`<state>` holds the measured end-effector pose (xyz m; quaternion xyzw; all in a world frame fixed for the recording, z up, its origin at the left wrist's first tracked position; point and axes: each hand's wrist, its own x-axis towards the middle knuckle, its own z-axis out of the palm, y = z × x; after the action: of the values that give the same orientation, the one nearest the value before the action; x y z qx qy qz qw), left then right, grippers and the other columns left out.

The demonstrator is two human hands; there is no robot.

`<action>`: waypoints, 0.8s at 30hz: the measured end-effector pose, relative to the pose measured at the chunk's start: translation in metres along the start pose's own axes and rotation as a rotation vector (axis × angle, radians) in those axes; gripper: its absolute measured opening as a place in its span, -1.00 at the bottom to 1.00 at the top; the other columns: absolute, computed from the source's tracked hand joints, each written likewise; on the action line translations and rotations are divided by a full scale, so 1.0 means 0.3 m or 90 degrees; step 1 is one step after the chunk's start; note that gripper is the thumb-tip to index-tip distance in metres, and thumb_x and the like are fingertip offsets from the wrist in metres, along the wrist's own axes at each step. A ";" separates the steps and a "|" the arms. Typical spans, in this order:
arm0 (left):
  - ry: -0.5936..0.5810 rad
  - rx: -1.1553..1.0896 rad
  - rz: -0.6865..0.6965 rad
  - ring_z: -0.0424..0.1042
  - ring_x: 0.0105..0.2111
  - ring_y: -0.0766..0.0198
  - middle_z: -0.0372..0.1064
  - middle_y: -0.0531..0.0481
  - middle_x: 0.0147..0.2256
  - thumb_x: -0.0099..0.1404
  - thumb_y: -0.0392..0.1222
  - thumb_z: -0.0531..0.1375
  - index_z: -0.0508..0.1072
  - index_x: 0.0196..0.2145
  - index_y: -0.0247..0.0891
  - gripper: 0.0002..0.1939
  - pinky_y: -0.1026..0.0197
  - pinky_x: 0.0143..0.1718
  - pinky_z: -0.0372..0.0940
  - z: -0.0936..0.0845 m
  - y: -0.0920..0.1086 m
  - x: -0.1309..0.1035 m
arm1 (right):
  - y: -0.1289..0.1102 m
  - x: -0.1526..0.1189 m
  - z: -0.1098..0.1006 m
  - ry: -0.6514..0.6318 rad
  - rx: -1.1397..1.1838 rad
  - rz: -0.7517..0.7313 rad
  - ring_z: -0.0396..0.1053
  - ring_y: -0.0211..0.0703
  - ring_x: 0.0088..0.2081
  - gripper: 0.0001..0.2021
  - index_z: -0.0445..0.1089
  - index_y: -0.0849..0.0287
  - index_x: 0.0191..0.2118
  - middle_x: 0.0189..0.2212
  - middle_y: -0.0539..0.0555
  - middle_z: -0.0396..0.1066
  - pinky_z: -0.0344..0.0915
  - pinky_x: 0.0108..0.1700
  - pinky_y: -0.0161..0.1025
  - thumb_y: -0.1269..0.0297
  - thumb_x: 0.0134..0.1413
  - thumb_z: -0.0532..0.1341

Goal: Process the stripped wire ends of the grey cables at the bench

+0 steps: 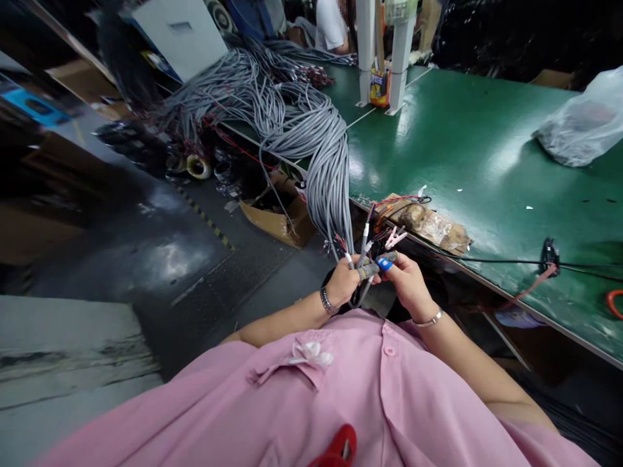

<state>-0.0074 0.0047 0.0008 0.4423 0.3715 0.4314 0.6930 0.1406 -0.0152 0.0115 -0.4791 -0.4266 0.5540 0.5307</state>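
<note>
My left hand (342, 282) is closed around grey cables (363, 250) whose stripped ends show thin coloured wires. Close beside it, my right hand (405, 279) pinches at the same cable ends, its fingers bent inward, with blue tape on the thumb. Grey wrappings cover fingers of both hands. Just beyond them, a pink clip (394, 238) stands at the table edge. A thick bundle of grey cables (328, 175) hangs over the edge to the left of my hands. Exactly what lies between my right fingertips is partly hidden.
The green table (467, 130) stretches ahead and right. A taped brown block (433, 224) lies near its edge, a plastic bag (584, 117) farther right. White posts (400, 58) rise at the back, near a person in a white shirt (331, 26). A cardboard box (277, 217) sits below left.
</note>
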 end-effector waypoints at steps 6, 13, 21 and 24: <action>0.041 -0.012 0.011 0.40 -0.59 0.34 0.46 -0.07 -0.58 0.07 -0.11 0.32 0.47 -0.50 -0.36 -0.77 0.36 -0.62 0.06 0.001 -0.006 -0.001 | 0.012 -0.005 0.018 0.006 0.081 0.023 0.27 -0.31 -0.54 -0.82 0.40 0.13 -0.42 -0.60 -0.08 0.37 0.16 -0.47 -0.33 0.16 -0.06 0.35; 0.076 -0.025 0.002 0.40 -0.61 0.32 0.46 -0.08 -0.59 0.07 -0.10 0.31 0.44 -0.51 -0.36 -0.76 0.36 -0.65 0.03 0.004 -0.009 0.005 | 0.034 0.011 0.010 0.053 0.060 0.029 0.22 -0.36 -0.53 -0.82 0.43 0.15 -0.41 -0.53 -0.08 0.35 0.17 -0.47 -0.35 0.18 -0.09 0.37; 0.091 -0.051 0.001 0.34 -0.66 0.37 0.41 -0.02 -0.63 0.05 -0.09 0.32 0.41 -0.50 -0.34 -0.75 0.36 -0.66 0.03 0.008 -0.008 0.015 | 0.023 0.012 0.008 0.049 -0.006 0.022 0.21 -0.35 -0.48 -0.79 0.45 0.13 -0.33 -0.46 -0.06 0.37 0.18 -0.44 -0.36 0.13 -0.06 0.35; 0.077 -0.058 0.001 0.32 -0.66 0.37 0.40 -0.01 -0.64 0.01 -0.10 0.33 0.40 -0.52 -0.33 -0.75 0.35 -0.64 0.06 0.010 -0.014 0.016 | 0.021 0.017 0.011 0.040 -0.018 0.037 0.20 -0.35 -0.50 -0.77 0.44 0.14 -0.33 -0.49 -0.06 0.36 0.16 -0.44 -0.35 0.10 -0.04 0.33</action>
<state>-0.0020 0.0073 -0.0027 0.3842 0.3922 0.4741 0.6883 0.1365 -0.0104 0.0056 -0.5161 -0.4034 0.5478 0.5204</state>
